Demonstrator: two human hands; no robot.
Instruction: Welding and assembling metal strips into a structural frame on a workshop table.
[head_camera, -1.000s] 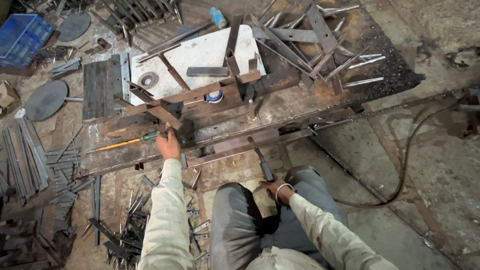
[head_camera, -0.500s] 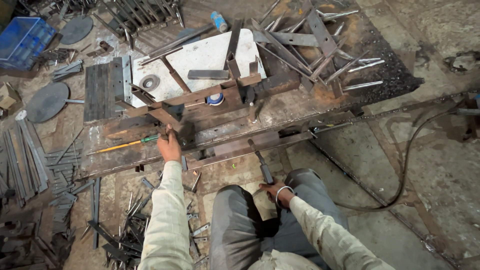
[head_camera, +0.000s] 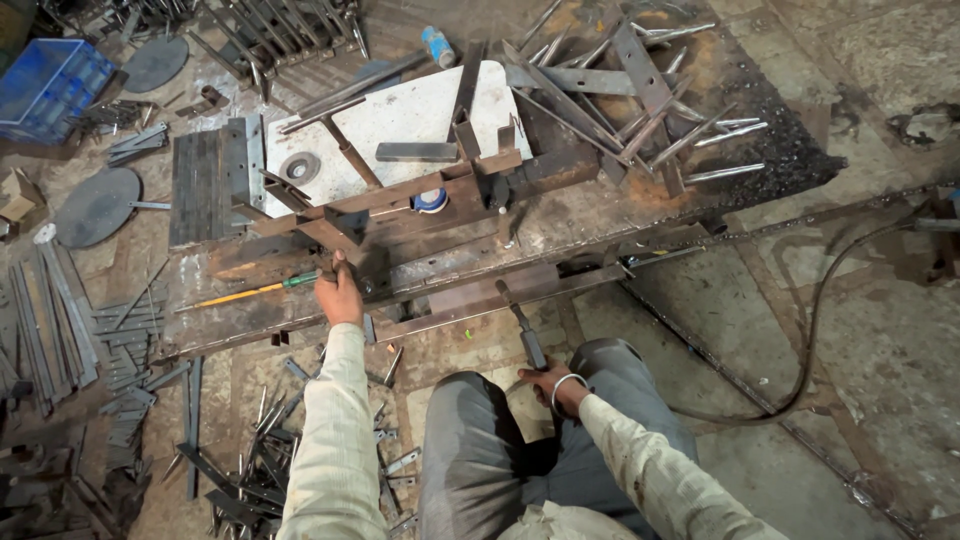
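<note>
Gripping a rusty steel bar (head_camera: 345, 232) on the bench (head_camera: 600, 215), my left hand (head_camera: 340, 292) has its fingers closed round it; my right hand (head_camera: 548, 382) clasps a lever handle (head_camera: 522, 325) above my knee. One blue crate (head_camera: 50, 80), contents unclear, stands far left; one blue can (head_camera: 438, 46) lies beyond the white board (head_camera: 400, 125).

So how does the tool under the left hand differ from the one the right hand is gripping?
The screwdriver beside the left hand is thin, with a yellow shaft and green handle; the hammer in the right hand is thicker, dark and rust-toned. The screwdriver lies flat on the steel work table, pointing left; the hammer angles up from the knee, its head against the table's front bar. Both are long hand tools.
</note>
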